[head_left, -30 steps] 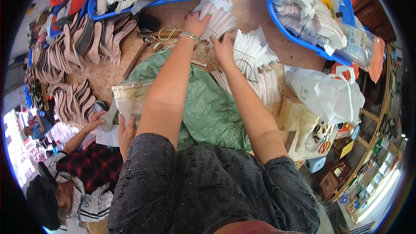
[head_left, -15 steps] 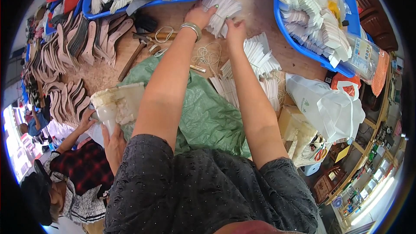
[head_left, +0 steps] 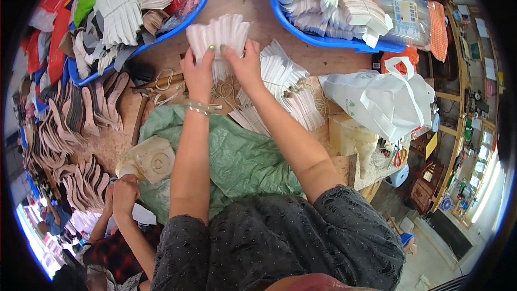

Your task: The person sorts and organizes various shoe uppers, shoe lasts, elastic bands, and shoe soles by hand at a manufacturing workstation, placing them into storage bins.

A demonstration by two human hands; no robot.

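A fanned bundle of white strips point(head_left: 219, 32) is held upright over the table between both hands. My left hand point(head_left: 198, 73) grips its left side, with the thumb across the front. My right hand point(head_left: 245, 69) closes on the right side, its thumb near the left one. Just right of my hands, several similar strip bundles point(head_left: 277, 71) lie on the wooden table, some with pinkish edges. Thin pale cord point(head_left: 225, 92) lies loosely beneath my wrists. Below my forearms spreads a crumpled green plastic sheet point(head_left: 242, 153).
Blue tubs full of strips stand at far left point(head_left: 203, 5) and far right point(head_left: 307, 42). A white carrier bag point(head_left: 371, 99) sits at right. Curved insole-shaped pieces point(head_left: 89, 113) pile up at left. Nearby, a co-worker's hands point(head_left: 125, 193) touch a yellowed plastic container point(head_left: 153, 161).
Both my hands have raised the bundle off the table and turned it toward me. The view has swung right. The co-worker's hands and the container have shifted.
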